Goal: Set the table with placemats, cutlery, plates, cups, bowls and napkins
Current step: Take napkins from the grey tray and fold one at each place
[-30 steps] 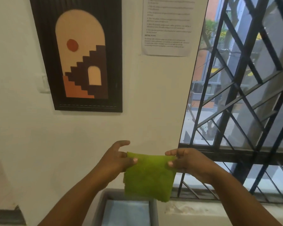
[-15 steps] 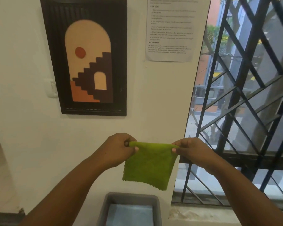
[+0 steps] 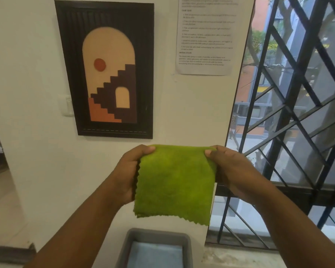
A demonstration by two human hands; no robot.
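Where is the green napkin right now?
Head view, centre: the green napkin hangs between the left hand and right hand, above the grey bin.

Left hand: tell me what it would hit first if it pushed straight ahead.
Probably the white wall, below the framed picture; the left hand grips the green napkin facing it. Depth is unclear.

Green napkin (image 3: 175,182) held up, folded

A lime-green, fuzzy cloth square with pinked zigzag edges along its left side and bottom. It hangs vertically from a folded top edge, its top corners at 10 and 2 o'clock pinched, and its lower right corner drops lowest, toward 5 o'clock.
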